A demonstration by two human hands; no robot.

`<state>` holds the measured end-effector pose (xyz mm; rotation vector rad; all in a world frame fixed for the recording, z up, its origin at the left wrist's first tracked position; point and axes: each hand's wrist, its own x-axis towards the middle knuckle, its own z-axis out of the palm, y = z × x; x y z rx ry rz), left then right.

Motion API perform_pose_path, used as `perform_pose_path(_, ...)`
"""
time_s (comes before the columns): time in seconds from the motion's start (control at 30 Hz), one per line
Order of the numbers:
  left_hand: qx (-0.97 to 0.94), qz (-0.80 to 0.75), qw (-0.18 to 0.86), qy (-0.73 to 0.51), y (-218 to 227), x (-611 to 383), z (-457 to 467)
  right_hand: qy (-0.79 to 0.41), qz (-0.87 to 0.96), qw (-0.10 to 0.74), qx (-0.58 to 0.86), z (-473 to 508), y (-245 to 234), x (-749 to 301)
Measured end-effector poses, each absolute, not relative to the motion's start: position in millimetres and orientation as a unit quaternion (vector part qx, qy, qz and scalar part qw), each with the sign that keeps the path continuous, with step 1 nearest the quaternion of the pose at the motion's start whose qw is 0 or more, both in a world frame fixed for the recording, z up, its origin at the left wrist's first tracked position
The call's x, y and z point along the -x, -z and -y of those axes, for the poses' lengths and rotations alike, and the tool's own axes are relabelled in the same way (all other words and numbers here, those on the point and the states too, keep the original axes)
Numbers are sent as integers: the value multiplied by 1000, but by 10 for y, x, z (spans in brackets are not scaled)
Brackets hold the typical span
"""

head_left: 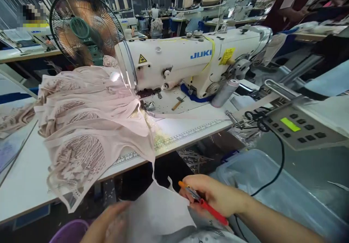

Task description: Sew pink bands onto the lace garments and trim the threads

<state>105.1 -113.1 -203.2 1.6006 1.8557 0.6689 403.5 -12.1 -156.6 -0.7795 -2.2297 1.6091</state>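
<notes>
My right hand (203, 190) is closed around a slim tool with a red handle, a metal middle and an orange end, which looks like thread snips (195, 194). Beside it, pale fabric (160, 208) lies across my lap. My left hand (111, 219), blurred, is closed on that fabric's left side; its fingertips are partly hidden. A narrow strip of the cloth runs up to the needle area of a white sewing machine (174, 59). Several pale pink lace bra pieces (79, 159) are bunched on the table left of the needle and hang over the front edge.
A white sewing table (185, 130) carries a printed ruler edge. On it are a grey thread spool (225, 93) and a small wooden-handled tool (177, 104). A control panel (294, 125) juts out at right, above a clear plastic bin (261, 163). A fan (84, 27) stands behind; a purple tub (69, 231) sits below.
</notes>
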Motion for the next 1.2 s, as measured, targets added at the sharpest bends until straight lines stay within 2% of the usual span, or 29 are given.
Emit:
perform_pose_path(0.17, -626, -515, 544, -216, 1902, -1453, 644, -545, 795, 148, 222, 221, 1577, -4103)
perform_pose_path(0.27, -576, -473, 621, -243, 1929, -1657, 477, -573, 771, 157, 231, 255, 1640, -4170)
perform_pose_path(0.4, -524, -493, 631, -290, 2002, -1792, 530, -607, 740, 110, 269, 137, 1692, -4327)
perform_pose_path(0.6, -494, -494, 643, -314, 1940, -1860, 577, -443, 845, -124, 275, -324, 1591, -4330)
perform_pose_path(0.67, -494, -488, 646, -316, 1920, -1867, 570, -423, 854, -168, 253, -438, 1541, -4219)
perform_pose_path(1.0, -499, -471, 652, -323, 1871, -1793, 595, -412, 849, -224, 243, -600, 1326, -3854)
perform_pose_path(1.2, -506, -478, 640, -325, 1869, -1738, 605, -449, 818, -180, 312, -599, 1407, -3956)
